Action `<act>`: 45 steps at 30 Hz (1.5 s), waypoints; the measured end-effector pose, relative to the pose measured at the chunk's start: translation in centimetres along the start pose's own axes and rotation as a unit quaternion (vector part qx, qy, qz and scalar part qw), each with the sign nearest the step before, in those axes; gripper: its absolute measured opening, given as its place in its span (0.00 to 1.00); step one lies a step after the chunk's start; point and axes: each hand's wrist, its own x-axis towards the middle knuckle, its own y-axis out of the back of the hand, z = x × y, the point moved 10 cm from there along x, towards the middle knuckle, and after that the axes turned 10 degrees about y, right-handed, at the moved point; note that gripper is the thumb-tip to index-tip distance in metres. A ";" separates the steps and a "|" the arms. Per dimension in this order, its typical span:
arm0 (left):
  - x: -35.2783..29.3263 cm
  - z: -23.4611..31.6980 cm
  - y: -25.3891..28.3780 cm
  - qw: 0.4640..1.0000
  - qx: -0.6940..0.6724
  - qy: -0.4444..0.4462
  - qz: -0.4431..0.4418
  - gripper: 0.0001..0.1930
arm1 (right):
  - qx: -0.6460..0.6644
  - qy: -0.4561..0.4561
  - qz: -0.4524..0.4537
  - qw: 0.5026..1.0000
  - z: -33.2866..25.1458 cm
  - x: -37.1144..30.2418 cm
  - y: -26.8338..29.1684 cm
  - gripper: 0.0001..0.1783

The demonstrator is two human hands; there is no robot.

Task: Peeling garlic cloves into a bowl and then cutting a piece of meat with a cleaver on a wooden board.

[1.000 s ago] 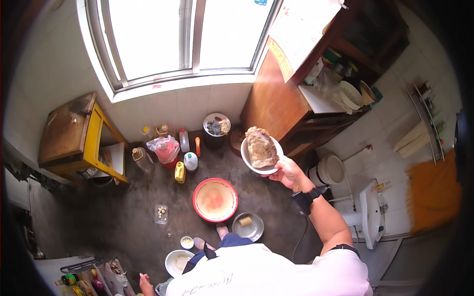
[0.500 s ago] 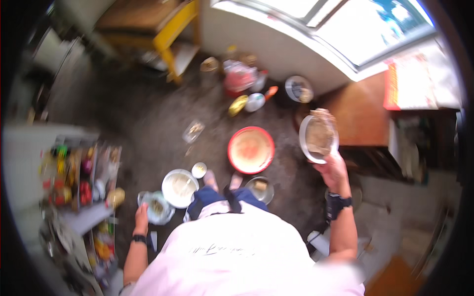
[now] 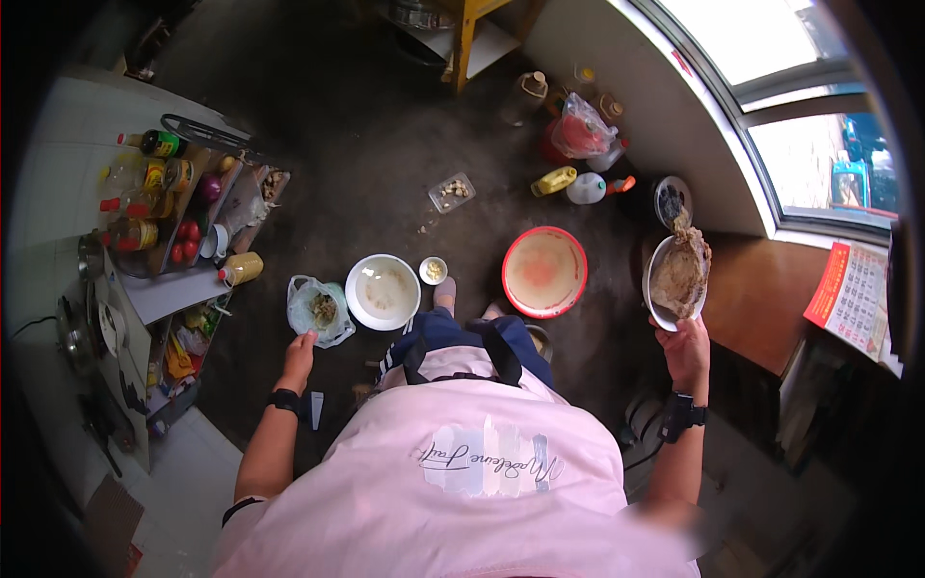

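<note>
In my right hand (image 3: pixel 686 352), fingers closed around its near rim, is a white bowl (image 3: pixel 656 310) raised at my right side. A large brown, rough-surfaced piece of food (image 3: pixel 680 275) fills the bowl and sticks up past its far rim. My left hand (image 3: pixel 300 354) hangs low at my left, its fingers mostly hidden behind its back. Just beyond it lies a pale plastic bag (image 3: pixel 334 333) holding greenish-brown scraps (image 3: pixel 323 308); whether the hand touches the bag cannot be told. Beside the bag stands a white basin (image 3: pixel 383 265) with a little cloudy liquid.
By my feet are a small bowl of pale pieces (image 3: pixel 434 270) and a red-rimmed basin (image 3: pixel 585 279). Farther out lies a clear tray (image 3: pixel 453 194). Bottles and jugs (image 3: pixel 585 189) stand near the window wall. A wooden cabinet (image 3: pixel 747 299) is right, a stocked shelf (image 3: pixel 183 289) left.
My view has turned, so the room's things appear shifted. The bowl is still in my right hand, now beside the cabinet's near left corner. My left hand stays by the plastic bag.
</note>
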 end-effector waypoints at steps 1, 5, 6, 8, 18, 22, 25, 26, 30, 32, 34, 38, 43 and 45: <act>0.1 0.0 0.1 1.000 -0.004 0.000 0.001 0.24 | -0.002 0.002 -0.004 1.000 -0.1 0.3 -0.7 0.28; 0.1 0.2 0.4 0.999 -0.016 0.008 0.043 0.22 | -0.016 -0.007 -0.032 0.999 -0.1 2.5 -3.6 0.28; 0.0 0.3 0.8 0.997 -0.032 0.006 0.071 0.20 | -0.014 -0.014 -0.047 0.999 0.0 3.1 -4.5 0.28; -0.4 1.8 0.0 0.997 -0.041 0.007 0.072 0.20 | -0.020 -0.023 -0.076 0.997 -0.1 5.1 -5.7 0.28; -2.9 12.2 -4.0 0.995 -0.083 0.017 0.052 0.19 | -0.060 -0.001 -0.155 0.986 -4.0 17.5 -13.4 0.25; -5.1 18.6 -5.2 0.991 -0.135 -0.008 0.022 0.17 | -0.073 -0.004 -0.180 0.981 -6.0 21.2 -16.5 0.24; -5.0 22.0 -5.1 0.988 -0.146 -0.037 0.018 0.16 | -0.089 -0.007 -0.182 0.979 -7.3 23.6 -18.6 0.24; -4.3 22.5 -5.4 0.992 -0.122 -0.040 -0.005 0.17 | -0.085 -0.006 -0.184 0.979 -7.6 24.1 -19.7 0.24; -1.7 25.8 -4.0 0.993 -0.103 -0.047 -0.018 0.17 | -0.084 -0.011 -0.186 0.979 -8.0 26.4 -24.0 0.24; -0.4 27.9 -2.7 0.991 -0.117 -0.061 -0.019 0.16 | -0.082 -0.008 -0.183 0.980 -8.2 27.4 -26.2 0.23; 1.5 29.6 -1.1 0.990 -0.116 -0.072 -0.025 0.15 | -0.096 -0.006 -0.198 0.976 -8.4 28.7 -28.7 0.22; 5.8 33.8 4.7 0.990 -0.114 -0.081 -0.003 0.15 | -0.061 0.006 -0.173 0.983 -9.1 30.3 -36.2 0.22; 11.8 37.9 13.4 0.986 -0.134 -0.103 0.002 0.14 | -0.016 0.010 -0.148 0.989 -9.5 32.5 -44.6 0.22; 14.4 40.0 16.8 0.987 -0.128 -0.101 0.005 0.14 | -0.014 0.011 -0.128 0.992 -10.3 34.1 -47.3 0.21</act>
